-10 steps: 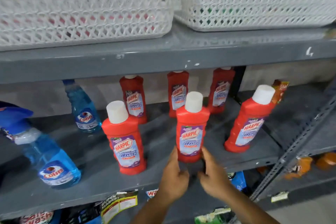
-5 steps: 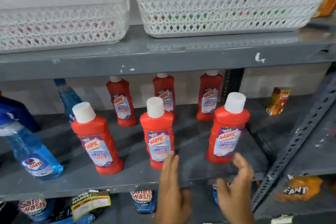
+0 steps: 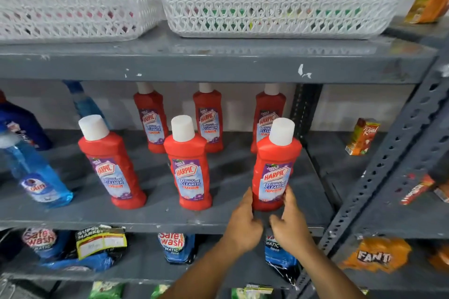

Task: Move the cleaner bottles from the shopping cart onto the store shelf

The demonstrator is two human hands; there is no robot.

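Observation:
Several red Harpic cleaner bottles with white caps stand on the grey middle shelf (image 3: 158, 216). Three are at the back, three in front. The front right bottle (image 3: 275, 165) stands upright near the shelf's front edge. My left hand (image 3: 244, 219) and my right hand (image 3: 290, 222) grip its base from either side. The front middle bottle (image 3: 188, 165) and the front left bottle (image 3: 109, 165) stand free. The shopping cart is out of view.
Blue Colin spray bottles (image 3: 36, 177) stand at the shelf's left end. Two white lattice baskets (image 3: 279, 7) sit on the shelf above. A slanted metal upright (image 3: 388, 165) borders the right side, with a juice carton (image 3: 362, 136) beyond. Detergent pouches (image 3: 176, 247) lie below.
Both hands let go of the front middle bottle, drew back, then moved right and closed on the base of the front right bottle. The camera view shifted left, then back.

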